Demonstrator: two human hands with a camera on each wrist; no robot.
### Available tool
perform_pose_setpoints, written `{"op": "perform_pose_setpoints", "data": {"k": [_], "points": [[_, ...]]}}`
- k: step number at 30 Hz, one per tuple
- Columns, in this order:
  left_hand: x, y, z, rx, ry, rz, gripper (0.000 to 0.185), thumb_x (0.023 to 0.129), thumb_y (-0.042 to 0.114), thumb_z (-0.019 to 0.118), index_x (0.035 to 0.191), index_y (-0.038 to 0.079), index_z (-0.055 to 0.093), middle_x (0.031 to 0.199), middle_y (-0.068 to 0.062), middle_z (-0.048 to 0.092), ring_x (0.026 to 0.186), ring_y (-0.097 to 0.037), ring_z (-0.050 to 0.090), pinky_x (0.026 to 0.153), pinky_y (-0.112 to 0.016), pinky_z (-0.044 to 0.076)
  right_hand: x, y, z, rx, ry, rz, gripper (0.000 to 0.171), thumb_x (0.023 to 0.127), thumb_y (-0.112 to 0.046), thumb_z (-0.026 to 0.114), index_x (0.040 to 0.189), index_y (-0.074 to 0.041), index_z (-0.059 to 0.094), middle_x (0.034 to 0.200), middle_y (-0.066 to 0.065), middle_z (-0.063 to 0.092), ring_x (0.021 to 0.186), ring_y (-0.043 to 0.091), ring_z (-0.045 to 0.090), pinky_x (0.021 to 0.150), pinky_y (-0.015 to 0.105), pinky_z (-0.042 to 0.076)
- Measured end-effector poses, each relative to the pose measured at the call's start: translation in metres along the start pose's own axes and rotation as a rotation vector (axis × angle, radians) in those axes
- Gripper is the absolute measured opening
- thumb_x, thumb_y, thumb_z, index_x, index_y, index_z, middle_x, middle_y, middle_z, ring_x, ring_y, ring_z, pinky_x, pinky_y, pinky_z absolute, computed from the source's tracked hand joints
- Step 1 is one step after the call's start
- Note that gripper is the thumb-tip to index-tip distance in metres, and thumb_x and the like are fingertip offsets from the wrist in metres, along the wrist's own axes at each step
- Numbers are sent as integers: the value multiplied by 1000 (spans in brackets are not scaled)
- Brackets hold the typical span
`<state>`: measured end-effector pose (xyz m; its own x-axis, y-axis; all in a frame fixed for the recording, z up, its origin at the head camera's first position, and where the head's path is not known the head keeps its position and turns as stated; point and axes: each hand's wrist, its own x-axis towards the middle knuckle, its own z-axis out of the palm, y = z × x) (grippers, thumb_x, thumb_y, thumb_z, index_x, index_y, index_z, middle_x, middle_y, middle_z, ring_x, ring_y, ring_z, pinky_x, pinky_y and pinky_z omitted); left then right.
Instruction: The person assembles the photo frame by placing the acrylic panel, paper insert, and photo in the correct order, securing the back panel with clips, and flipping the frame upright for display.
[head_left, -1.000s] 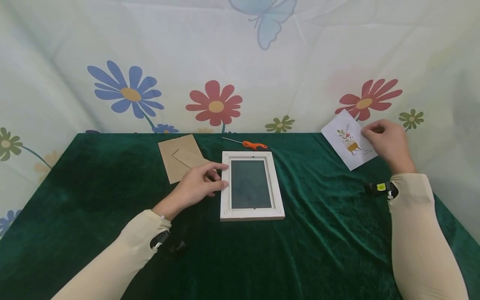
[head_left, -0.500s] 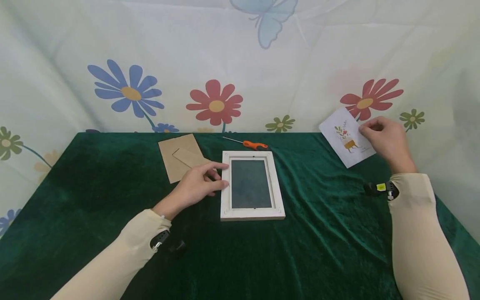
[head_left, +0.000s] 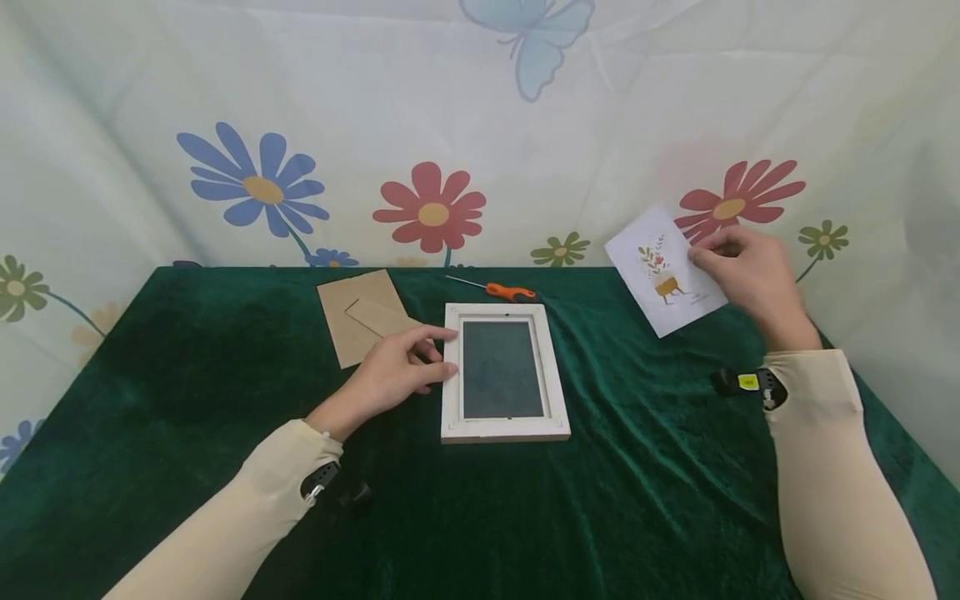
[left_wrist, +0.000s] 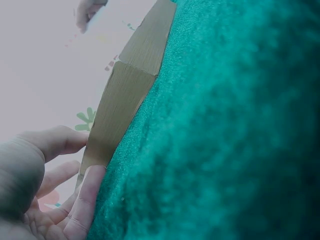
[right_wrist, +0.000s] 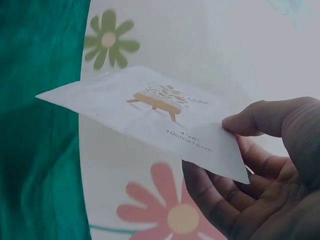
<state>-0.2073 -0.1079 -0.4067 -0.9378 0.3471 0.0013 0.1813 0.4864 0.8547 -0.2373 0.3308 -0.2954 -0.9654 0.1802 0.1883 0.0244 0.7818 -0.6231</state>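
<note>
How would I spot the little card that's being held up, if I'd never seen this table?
Start at the green cloth and look to its far right corner. There the right hand pinches a white card above the cloth. Unlike the brown board lying flat, it is lifted and printed with a small plant picture.

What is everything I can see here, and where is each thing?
picture frame: one, white, flat on the cloth at the middle.
printed card: one, white with a small plant picture, held up at far right.
cardboard backing: one, brown, flat left of the frame.
screwdriver: one, orange handle, behind the frame.
tablecloth: one, dark green, wrinkled, over the table.
backdrop: one, pale with flowers and a butterfly, behind the table.
left hand: rests on the frame's left edge.
right hand: pinches the card.
</note>
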Motion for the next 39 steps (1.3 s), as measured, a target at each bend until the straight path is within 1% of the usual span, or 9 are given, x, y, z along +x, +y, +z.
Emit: {"op": "perform_pose_setpoints", "data": {"k": [3,7,11,15,19,25,30,34,39], "points": [[0,0,0,0,1,2,53,98,23,80,147,13,63,110,-12,65,82,-24,67,78,-35,64,-5,-10,3,14,-8,-11,50,104,-41,66,129,2,67,132,26,65,104,43,67,65,12,48],[-1,0,0,2,5,-1,53,98,23,80,147,13,63,110,-12,66,82,-24,68,78,-35,64,-11,-20,10,57,-41,-25,45,103,-39,68,126,1,69,130,24,67,101,42,70,66,14,53],[-2,1,2,1,9,0,53,97,22,81,147,13,63,109,-11,66,81,-24,68,77,-34,64,-15,-27,17,94,-87,-35,45,103,-38,68,126,1,68,129,24,67,97,39,72,67,18,56],[0,2,5,-5,4,9,54,97,20,81,147,13,63,108,-11,66,81,-24,68,76,-34,64,-20,-33,23,108,-125,-48,44,104,-37,68,126,1,69,126,25,68,93,35,73,68,19,57],[2,4,7,-9,2,7,54,97,20,81,147,14,63,108,-11,66,80,-23,68,76,-34,63,-26,-42,28,102,-156,-67,42,104,-36,68,124,0,69,123,24,69,91,35,74,69,21,58],[2,4,7,-12,5,-1,54,97,21,81,147,15,63,108,-10,66,80,-24,68,77,-34,64,-38,-58,37,86,-197,-111,35,104,-31,69,121,0,68,120,23,70,89,35,75,74,30,62],[0,4,5,-8,7,-10,53,97,22,81,147,16,64,108,-10,66,80,-24,68,77,-34,64,-47,-70,45,46,-212,-166,30,103,-26,71,118,0,68,115,22,71,87,33,74,77,36,63],[-1,4,3,-5,9,-11,53,97,21,80,147,16,63,109,-11,66,81,-24,68,77,-34,64,-52,-79,49,26,-229,-187,29,102,-24,72,117,1,68,111,22,71,85,32,73,77,38,63],[-2,3,1,-8,9,-10,53,97,21,80,147,15,63,109,-11,66,82,-24,68,77,-34,64,-54,-85,53,5,-242,-203,26,102,-20,71,114,3,67,108,23,71,82,31,73,74,36,62]]}}
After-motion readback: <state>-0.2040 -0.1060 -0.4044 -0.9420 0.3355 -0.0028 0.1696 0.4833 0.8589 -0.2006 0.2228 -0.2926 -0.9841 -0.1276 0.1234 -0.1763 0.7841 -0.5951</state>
